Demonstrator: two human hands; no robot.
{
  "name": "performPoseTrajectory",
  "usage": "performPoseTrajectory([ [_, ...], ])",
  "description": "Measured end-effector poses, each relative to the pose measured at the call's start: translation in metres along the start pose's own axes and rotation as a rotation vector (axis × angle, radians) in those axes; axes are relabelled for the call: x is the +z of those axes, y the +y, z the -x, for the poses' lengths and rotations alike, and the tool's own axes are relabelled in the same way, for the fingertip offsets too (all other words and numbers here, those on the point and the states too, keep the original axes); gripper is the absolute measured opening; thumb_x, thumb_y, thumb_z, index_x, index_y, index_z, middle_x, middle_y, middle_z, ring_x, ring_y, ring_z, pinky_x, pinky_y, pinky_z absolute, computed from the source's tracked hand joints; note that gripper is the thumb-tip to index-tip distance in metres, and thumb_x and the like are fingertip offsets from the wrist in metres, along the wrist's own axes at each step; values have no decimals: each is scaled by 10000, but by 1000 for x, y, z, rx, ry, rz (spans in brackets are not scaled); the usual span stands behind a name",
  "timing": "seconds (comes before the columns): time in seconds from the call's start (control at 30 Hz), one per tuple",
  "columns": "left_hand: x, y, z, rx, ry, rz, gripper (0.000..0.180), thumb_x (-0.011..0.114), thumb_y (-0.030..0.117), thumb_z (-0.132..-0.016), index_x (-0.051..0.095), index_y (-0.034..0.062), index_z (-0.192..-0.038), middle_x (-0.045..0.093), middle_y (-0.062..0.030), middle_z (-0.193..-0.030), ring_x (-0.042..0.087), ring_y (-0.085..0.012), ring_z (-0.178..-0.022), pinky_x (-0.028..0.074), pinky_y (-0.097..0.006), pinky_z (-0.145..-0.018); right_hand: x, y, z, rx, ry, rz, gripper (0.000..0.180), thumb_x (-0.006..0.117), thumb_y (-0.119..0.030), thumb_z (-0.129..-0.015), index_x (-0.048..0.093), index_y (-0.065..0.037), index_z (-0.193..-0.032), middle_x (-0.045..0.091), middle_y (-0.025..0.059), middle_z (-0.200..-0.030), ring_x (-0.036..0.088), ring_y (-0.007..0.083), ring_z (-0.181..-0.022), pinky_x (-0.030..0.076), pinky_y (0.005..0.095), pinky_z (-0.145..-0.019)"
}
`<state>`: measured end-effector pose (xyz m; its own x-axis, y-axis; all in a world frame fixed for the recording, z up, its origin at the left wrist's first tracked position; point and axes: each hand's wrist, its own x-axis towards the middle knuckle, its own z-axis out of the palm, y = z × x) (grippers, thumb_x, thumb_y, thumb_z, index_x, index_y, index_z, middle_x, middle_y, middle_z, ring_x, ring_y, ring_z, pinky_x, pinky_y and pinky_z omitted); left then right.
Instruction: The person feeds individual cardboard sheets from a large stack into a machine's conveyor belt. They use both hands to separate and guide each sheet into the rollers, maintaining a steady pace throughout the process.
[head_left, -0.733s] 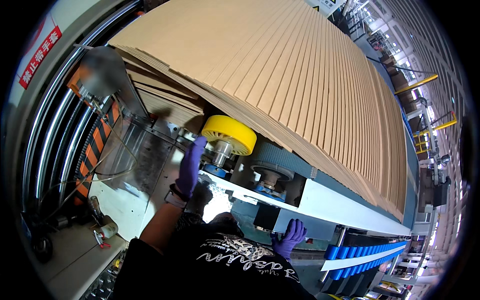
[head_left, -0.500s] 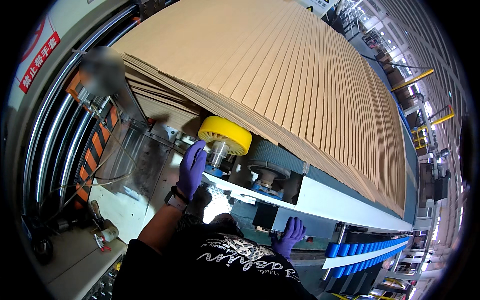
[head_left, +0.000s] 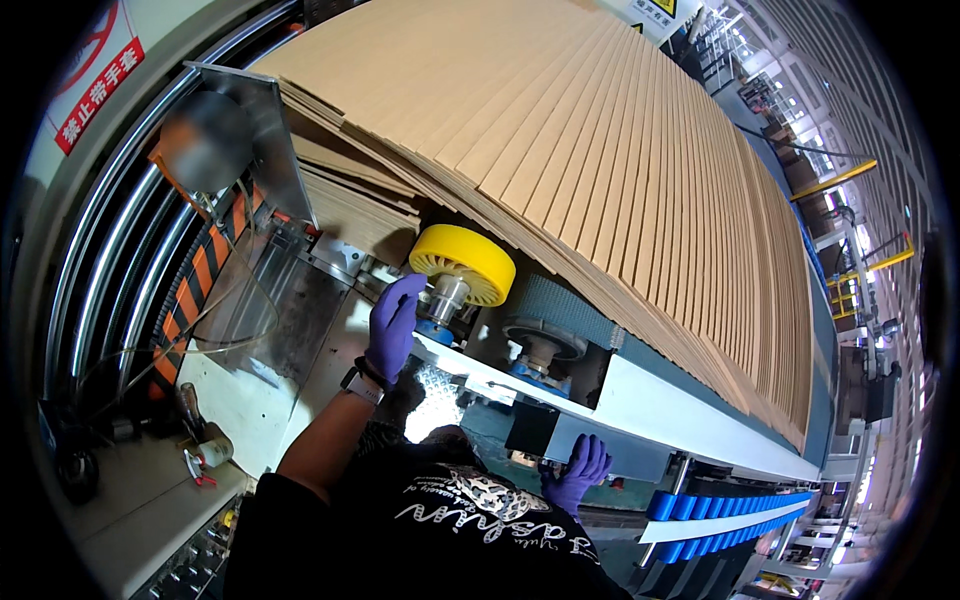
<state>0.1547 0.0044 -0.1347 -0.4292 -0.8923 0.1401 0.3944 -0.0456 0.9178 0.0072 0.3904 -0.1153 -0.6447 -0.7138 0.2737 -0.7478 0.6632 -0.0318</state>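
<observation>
Just above the left hand, a yellow wheel sits on a short metal hub, tucked under the overhanging edge of a long shingled run of cardboard sheets. That hand, in a purple glove with a watch at the wrist, now lies with its fingers stretched up against the hub below the wheel; a moment ago it was a little lower and more to the left, so it has crept upward and inward toward the wheel. Its fingers are extended and fairly close together, resting on the part rather than wrapped round it; whether the thumb pinches anything behind I cannot tell. To its right a grey ribbed belt roller stands on a blue base.

Lower down, the right hand, also gloved in purple, curls its fingers over the underside edge of the white machine rail, much where it was before, seemingly as a brace. The shift suggests the work at the wheel is just being taken in hand, with the cardboard itself lying unchanged above.
</observation>
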Motion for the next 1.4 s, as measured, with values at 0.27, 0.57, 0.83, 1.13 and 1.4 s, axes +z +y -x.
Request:
performPoseTrajectory([
  [0.27, -6, -11, -1, -54, -44, -47, 279, 501, 75, -981, 562, -21, -1236, 598, -113, -1224, 560, -187, -1132, 427, -313, -1004, 4, 2, 3, -9, 24, -12, 1024, 811, -353, -588, 335, -116, -1464, 347, 156, -1477, 267, 352, -1396, 106, 566, -1158],
  [0.57, -2, -5, 0, -96, -35, 38, 249, 490, 108, -979, 598, 2, -1177, 627, -86, -1161, 574, -160, -1074, 442, -294, -941, 9, 4, 4, -34, 84, -29, 945, 773, -366, -638, 363, -109, -1450, 383, 156, -1459, 296, 348, -1384, 119, 579, -1154],
  [0.83, -1, -5, 1, -80, -66, 98, 259, 495, 121, -977, 603, 4, -1181, 632, -82, -1150, 583, -170, -1071, 443, -305, -953, 6, 4, -1, -42, 123, -27, 884, 726, -376, -667, 383, -97, -1432, 406, 166, -1435, 334, 346, -1360, 159, 571, -1143],
  [1.13, -4, 4, 4, -80, -21, 89, 247, 522, 124, -961, 616, -10, -1146, 632, -96, -1128, 596, -177, -1055, 452, -299, -952, 0, -4, 1, -52, 76, -82, 945, 789, -288, -613, 371, -97, -1439, 378, 185, -1445, 290, 366, -1382, 139, 583, -1148],
  [1.4, 8, 25, 3, 6, -81, -133, 210, 495, 62, -937, 633, -14, -1076, 634, -101, -1091, 597, -189, -1020, 470, -306, -925, -3, 4, -1, -11, 43, -117, 955, 817, -316, -605, 378, -106, -1427, 399, 155, -1424, 315, 369, -1360, 163, 580, -1139],
])
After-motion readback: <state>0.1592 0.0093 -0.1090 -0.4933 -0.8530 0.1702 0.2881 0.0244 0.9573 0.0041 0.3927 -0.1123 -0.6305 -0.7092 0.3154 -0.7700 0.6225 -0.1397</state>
